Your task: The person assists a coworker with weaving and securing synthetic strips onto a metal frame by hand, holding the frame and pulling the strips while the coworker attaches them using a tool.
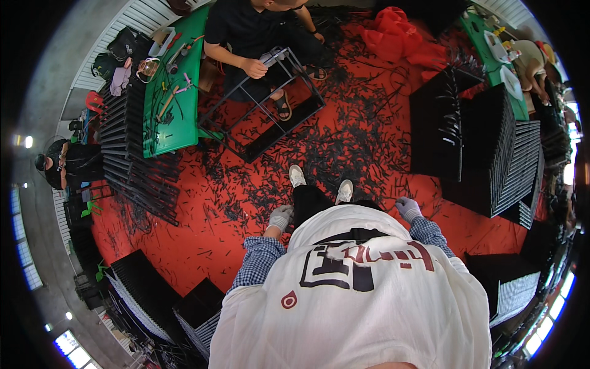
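My left hand (281,217), in a pale knitted glove, hangs beside my left leg with its fingers loosely curled. Nothing shows in it. On my other side, my right hand (408,209) wears a similar glove and is also curled, with no object visible. Both hands are apart from the things around me. Below them lies a red floor covering (203,246) strewn with black strips (344,132). Ahead, a seated co-worker's hand (254,68) is at a black metal frame (246,117), which stands tilted on the floor.
A green table (161,132) with tools stands at the front left, beside stacked black frames (138,166). Stacked black panels (436,132) and frames (516,163) rise on the right. More stacks (138,283) stand behind me. Red cloth (393,34) lies bunched ahead.
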`<state>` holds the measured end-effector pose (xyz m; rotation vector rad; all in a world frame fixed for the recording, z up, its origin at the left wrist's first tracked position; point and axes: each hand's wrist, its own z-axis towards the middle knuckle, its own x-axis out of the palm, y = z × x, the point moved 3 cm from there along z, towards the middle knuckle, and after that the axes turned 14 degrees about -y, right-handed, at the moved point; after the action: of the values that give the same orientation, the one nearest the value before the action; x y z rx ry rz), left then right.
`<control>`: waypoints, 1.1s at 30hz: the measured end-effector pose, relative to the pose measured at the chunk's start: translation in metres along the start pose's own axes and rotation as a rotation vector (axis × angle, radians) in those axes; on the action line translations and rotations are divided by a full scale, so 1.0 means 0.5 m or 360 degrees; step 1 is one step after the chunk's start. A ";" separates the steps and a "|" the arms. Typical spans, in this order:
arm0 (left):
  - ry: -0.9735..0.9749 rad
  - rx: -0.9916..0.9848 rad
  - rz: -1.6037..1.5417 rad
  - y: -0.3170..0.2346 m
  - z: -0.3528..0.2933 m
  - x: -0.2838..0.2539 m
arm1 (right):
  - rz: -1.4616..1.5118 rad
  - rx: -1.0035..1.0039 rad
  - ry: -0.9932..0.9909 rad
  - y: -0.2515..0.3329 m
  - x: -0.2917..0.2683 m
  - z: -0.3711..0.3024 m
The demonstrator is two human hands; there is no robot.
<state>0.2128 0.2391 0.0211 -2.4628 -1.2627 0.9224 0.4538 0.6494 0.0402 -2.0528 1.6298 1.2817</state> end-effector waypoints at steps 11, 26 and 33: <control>-0.0011 0.0031 -0.0001 0.020 0.004 -0.005 | -0.0054 -0.0051 -0.0041 0.002 0.008 -0.024; -0.0042 0.0017 -0.0131 0.079 0.000 -0.009 | -0.0016 -0.0350 -0.0209 -0.036 0.041 -0.008; -0.0070 -0.0051 -0.0105 0.086 -0.023 -0.009 | -0.0049 -0.0181 0.0026 -0.022 0.034 0.011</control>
<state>0.2459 0.2107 0.0121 -2.4215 -1.3751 0.9511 0.4605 0.6453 0.0209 -2.1504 1.5595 1.3805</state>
